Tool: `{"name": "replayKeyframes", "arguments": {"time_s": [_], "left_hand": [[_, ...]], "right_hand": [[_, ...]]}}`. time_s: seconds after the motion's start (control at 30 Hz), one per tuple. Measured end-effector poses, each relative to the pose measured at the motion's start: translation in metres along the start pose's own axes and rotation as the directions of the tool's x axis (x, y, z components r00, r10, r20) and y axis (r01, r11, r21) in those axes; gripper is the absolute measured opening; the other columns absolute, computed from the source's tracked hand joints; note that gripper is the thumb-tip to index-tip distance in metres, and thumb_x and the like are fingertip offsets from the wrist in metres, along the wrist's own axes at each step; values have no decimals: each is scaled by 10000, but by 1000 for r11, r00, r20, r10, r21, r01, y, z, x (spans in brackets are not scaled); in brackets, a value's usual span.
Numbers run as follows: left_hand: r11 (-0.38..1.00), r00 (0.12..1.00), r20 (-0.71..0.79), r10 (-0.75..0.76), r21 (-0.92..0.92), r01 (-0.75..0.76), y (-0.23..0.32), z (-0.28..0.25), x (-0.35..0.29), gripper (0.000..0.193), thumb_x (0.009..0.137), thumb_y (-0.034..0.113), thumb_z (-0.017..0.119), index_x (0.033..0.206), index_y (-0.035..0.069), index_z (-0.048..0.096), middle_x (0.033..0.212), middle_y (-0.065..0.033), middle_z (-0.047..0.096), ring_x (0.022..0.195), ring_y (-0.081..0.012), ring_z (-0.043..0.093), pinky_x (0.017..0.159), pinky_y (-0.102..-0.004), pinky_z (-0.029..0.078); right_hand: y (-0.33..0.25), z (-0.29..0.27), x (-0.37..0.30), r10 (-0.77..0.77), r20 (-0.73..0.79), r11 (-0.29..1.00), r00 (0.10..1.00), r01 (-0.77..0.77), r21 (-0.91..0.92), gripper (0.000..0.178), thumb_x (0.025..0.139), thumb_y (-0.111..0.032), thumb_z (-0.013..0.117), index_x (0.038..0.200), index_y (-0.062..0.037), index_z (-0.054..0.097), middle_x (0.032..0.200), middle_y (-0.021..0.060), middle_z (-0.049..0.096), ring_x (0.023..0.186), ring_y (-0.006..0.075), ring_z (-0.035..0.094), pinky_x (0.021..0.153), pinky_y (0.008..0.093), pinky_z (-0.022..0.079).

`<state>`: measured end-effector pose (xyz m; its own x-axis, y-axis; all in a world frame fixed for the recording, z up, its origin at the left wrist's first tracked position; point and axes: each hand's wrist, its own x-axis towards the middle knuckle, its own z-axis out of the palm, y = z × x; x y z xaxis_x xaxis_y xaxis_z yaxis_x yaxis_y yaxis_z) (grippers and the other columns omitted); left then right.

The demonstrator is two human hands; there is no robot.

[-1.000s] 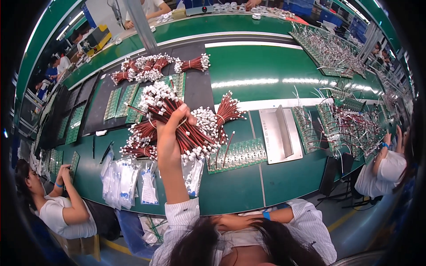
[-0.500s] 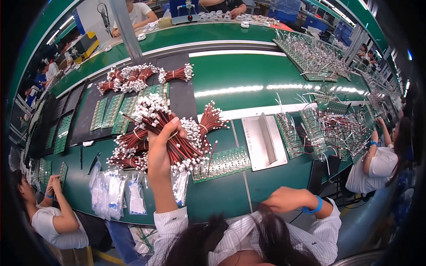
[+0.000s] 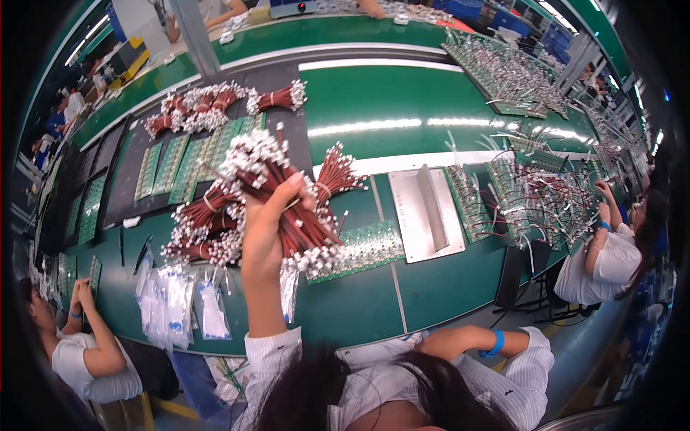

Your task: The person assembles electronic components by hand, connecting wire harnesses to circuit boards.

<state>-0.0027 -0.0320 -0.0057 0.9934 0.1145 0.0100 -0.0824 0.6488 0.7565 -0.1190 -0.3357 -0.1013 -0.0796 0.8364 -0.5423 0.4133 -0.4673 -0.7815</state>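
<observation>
My left hand [image 3: 267,226] is closed around a thick bundle of red and black wires [image 3: 296,233] with white connectors at both ends, raised over the bench. Behind and left of it lie more tied wire bundles [image 3: 205,215], and another wire bundle [image 3: 338,172] is to its right. A green circuit board panel [image 3: 370,249] lies just right of the held bundle, partly covered by it. My right hand [image 3: 440,343] is low by my body at the bench's front edge; its fingers are hidden by hair and clothing.
A metal plate with an upright fin [image 3: 449,237] stands right of the panel. Farther right are boards with wires attached [image 3: 514,194]. Clear plastic bags [image 3: 169,305] lie front left. Black trays [image 3: 147,212] hold boards. Co-workers sit at the left [image 3: 93,366] and right [image 3: 607,262].
My right hand has drawn down and back toward my body, its fingers now out of sight. My left hand still grips the wire bundle. The whole view has shifted slightly.
</observation>
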Motion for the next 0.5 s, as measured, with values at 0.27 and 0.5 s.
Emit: {"name": "replayKeyframes", "arguments": {"time_s": [0.27,0.5], "left_hand": [[997,969,236,-66,-23,74,-11,1,-3,405,925,376,443,1060,-5,458,830,-96,531,670,-170,499,635,-298,419],[995,977,207,-51,99,31,-14,12,-9,390,890,391,522,969,9,505,757,-52,561,615,-142,564,556,-256,460]], "right_hand": [[-84,-142,-24,-297,-351,950,888,311,-18,219,866,-186,541,1028,-42,580,855,136,632,675,261,616,607,350,482],[-121,-201,27,-97,-987,903,126,428,-34,87,826,-58,604,845,-6,536,719,19,590,627,50,572,515,174,403]]}}
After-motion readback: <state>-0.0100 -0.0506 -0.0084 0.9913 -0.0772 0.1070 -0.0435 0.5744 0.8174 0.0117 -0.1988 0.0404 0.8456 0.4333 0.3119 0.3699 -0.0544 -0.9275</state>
